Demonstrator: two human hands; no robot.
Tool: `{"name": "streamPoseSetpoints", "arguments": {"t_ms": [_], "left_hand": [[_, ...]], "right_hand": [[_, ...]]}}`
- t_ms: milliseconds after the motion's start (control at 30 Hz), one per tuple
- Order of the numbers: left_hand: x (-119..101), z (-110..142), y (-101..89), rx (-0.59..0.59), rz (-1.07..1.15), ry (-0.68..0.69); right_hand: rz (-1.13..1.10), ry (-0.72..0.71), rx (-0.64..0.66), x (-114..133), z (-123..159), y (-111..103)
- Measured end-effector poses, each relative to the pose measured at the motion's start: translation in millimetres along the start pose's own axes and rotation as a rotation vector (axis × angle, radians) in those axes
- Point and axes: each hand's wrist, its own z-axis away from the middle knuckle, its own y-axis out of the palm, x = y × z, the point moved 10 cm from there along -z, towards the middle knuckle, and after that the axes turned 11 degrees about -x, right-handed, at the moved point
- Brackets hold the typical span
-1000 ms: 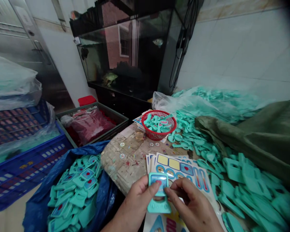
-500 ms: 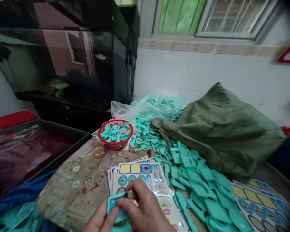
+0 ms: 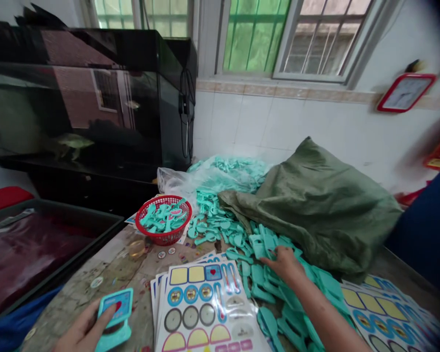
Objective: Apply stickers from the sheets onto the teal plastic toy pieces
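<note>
My left hand (image 3: 84, 330) is at the lower left, holding a teal plastic piece with a sticker on it (image 3: 115, 313) over the worn table top (image 3: 106, 276). My right hand (image 3: 284, 264) reaches out across a heap of loose teal plastic pieces (image 3: 264, 288), its fingers resting on them. It does not visibly hold one. Beside the heap lies a stack of printed sticker sheets (image 3: 201, 308), with a second sheet (image 3: 385, 313) on the far side of my right arm.
A red basket of teal pieces (image 3: 179, 201) and a small glass (image 3: 137, 248) stand at the table's back. Behind are a plastic bag of pieces (image 3: 176, 178), a green sack (image 3: 315, 210) and a dark fish tank (image 3: 88, 107). A dark tray (image 3: 58, 210) sits left.
The view has swung right and up. My hands have parted: the left has carried the teal piece to the lower left, and the right has let go and moved out onto the heap.
</note>
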Motion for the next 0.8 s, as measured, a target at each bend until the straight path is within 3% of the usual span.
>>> {"name": "streamPoseSetpoints", "arguments": {"t_ms": [167, 267, 367, 500, 567, 667, 733, 800], "left_hand": [[-8.4, -7.0, 2.2, -0.051, -0.145, 0.075], [-13.3, -2.1, 0.1, -0.056, -0.185, 0.118], [-20.2, 15.3, 3.6, -0.023, -0.061, 0.141], [-48.3, 64.9, 32.0, 0.112, 0.07, 0.265], [-69.0, 98.7, 59.3, 0.257, 0.111, 0.403], [-90.3, 140.2, 91.4, 0.377, 0.049, 0.685], [-87.0, 144.0, 98.0, 0.369, 0.023, 0.708], [-76.5, 134.6, 95.1, 0.354, 0.018, 0.615]], "right_hand": [[0.108, 0.027, 0.02, -21.8, 1.0, 0.9], [0.072, 0.03, -0.007, -20.8, -6.4, -17.3], [-0.047, 0.005, -0.047, -8.0, -12.3, -43.9], [-0.339, -0.102, 0.015, 48.9, 13.0, -53.7], [-0.491, -0.176, 0.125, 93.6, 45.7, -41.5], [-0.67, -0.277, 0.343, 161.4, 109.0, -16.9], [-0.746, -0.31, 0.462, 193.0, 144.0, -6.6], [-0.806, -0.305, 0.572, 209.1, 163.3, -0.1]]}}
